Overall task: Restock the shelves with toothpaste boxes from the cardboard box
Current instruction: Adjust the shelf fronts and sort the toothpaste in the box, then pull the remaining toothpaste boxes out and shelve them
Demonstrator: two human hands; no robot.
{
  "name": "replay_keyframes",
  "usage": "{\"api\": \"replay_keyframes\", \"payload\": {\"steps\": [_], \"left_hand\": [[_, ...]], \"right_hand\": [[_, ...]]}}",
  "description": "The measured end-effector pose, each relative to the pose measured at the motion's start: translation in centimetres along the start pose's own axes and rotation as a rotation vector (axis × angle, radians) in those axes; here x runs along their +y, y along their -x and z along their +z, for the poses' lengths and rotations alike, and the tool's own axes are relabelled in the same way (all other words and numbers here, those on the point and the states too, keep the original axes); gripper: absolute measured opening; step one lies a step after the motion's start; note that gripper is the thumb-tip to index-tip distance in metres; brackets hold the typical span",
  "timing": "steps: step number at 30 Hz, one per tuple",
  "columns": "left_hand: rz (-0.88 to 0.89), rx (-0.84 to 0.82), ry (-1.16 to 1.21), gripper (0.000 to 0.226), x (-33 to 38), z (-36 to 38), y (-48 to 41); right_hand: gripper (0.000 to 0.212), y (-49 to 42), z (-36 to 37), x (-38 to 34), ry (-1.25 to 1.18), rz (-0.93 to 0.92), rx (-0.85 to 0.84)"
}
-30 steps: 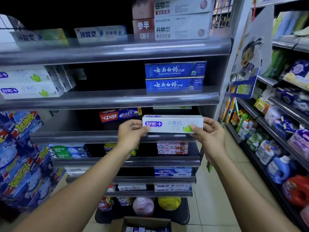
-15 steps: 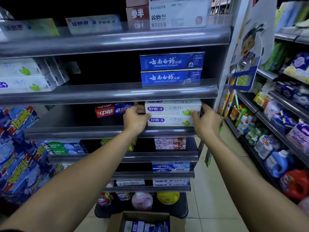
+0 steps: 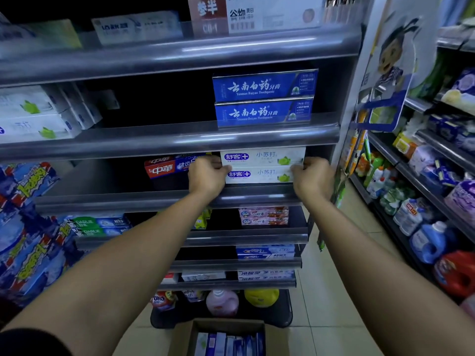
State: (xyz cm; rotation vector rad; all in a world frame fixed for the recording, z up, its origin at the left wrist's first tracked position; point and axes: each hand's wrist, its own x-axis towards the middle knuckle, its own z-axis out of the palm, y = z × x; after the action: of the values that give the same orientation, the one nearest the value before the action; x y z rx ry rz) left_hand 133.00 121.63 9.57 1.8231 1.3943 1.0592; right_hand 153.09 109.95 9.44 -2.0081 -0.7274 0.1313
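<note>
Two white toothpaste boxes with green leaf marks are stacked on the third shelf [image 3: 164, 199]. The upper white box [image 3: 262, 157] lies on the lower white box [image 3: 259, 174]. My left hand [image 3: 207, 176] grips the left end of the stack with curled fingers. At the right end, my right hand [image 3: 312, 177] holds the stack the same way. On the floor below stands the cardboard box [image 3: 185, 335], open, with several toothpaste boxes upright inside.
A red and blue toothpaste box [image 3: 172, 167] lies left of the stack. Two blue boxes [image 3: 263, 98] sit on the shelf above. Lower shelves hold more toothpaste, with bottles [image 3: 222, 301] on the bottom tier. Detergent bottles [image 3: 431, 242] line the right-hand aisle shelves.
One second ago I held the white box in the air before the shelf. It now sits on top of the other white box, and both hands stay at the stack's ends.
</note>
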Motion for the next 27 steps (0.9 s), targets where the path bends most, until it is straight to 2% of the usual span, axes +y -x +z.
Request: {"api": "replay_keyframes", "payload": {"steps": [3, 6, 8, 10, 12, 14, 16, 18, 21, 23, 27], "left_hand": [[-0.031, 0.001, 0.006, 0.033, 0.2, 0.1, -0.4], [-0.077, -0.018, 0.005, 0.02, 0.4, 0.0, -0.7], [-0.066, 0.002, -0.022, 0.017, 0.5, -0.5, -0.4], [0.06, 0.081, -0.038, 0.02, 0.2, -1.2, 0.8], [0.258, 0.132, 0.05, 0.022, -1.1, -1.9, 3.1], [0.421, 0.112, 0.119, 0.024, -3.7, -2.2, 6.2], [0.467, 0.03, 0.091, 0.02, -8.0, -2.1, 9.5], [0.357, -0.074, 0.083, 0.02, -13.1, -1.6, 12.8], [-0.03, -0.263, 0.05, 0.027, -21.7, -0.7, 17.4], [-0.205, -0.388, -0.078, 0.027, -27.5, 0.0, 20.3], [-0.588, -0.526, -0.232, 0.019, -38.8, 2.8, 26.6]], "right_hand": [[0.015, -0.3, 0.3, -0.8, -0.009, 0.039, -0.032], [0.016, -0.2, 0.2, -0.9, -0.019, 0.042, -0.045], [0.018, 0.4, -0.2, -0.8, -0.022, -0.001, 0.008], [0.026, 1.8, -0.5, -0.3, -0.067, -0.102, 0.111], [0.038, 4.2, -0.5, 0.8, -0.152, -0.196, 0.141], [0.038, 7.2, 0.3, 2.8, -0.193, -0.262, 0.105], [0.033, 10.5, 1.8, 5.8, -0.196, -0.267, 0.024], [0.029, 13.8, 3.8, 9.4, -0.182, -0.183, -0.095], [0.024, 18.9, 7.3, 15.7, -0.097, 0.036, -0.297], [0.022, 22.2, 9.8, 19.8, -0.019, 0.191, -0.408], [0.019, 29.1, 15.1, 27.8, 0.103, 0.541, -0.625]]}}
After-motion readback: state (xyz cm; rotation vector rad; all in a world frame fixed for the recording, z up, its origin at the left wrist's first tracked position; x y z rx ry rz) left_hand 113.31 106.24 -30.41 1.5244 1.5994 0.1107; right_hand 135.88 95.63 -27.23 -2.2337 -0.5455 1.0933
